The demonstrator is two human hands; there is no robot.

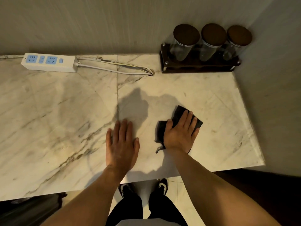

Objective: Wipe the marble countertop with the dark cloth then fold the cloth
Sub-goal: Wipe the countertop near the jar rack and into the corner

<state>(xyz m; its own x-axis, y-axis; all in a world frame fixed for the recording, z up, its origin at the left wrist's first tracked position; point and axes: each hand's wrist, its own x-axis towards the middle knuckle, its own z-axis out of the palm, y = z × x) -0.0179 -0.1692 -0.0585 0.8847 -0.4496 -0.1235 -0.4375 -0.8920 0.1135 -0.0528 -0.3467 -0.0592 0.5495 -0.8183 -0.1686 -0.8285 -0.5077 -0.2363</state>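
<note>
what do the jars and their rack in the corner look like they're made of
Jars: clear glass, probably; you can see through their walls. Their lids look like dark wood or cork, matte and round. The rack: seemingly dark-stained wood with small metal studs.

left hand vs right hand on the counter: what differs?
The left hand lies flat on bare marble countertop; the right hand presses flat on the dark cloth. The left hand sits just right of the slab seam; the right hand is nearer the counter's right end. The left hand's fingers point straight ahead; the right hand's angle to the right. Both are palm down, open and gripping nothing.
</note>
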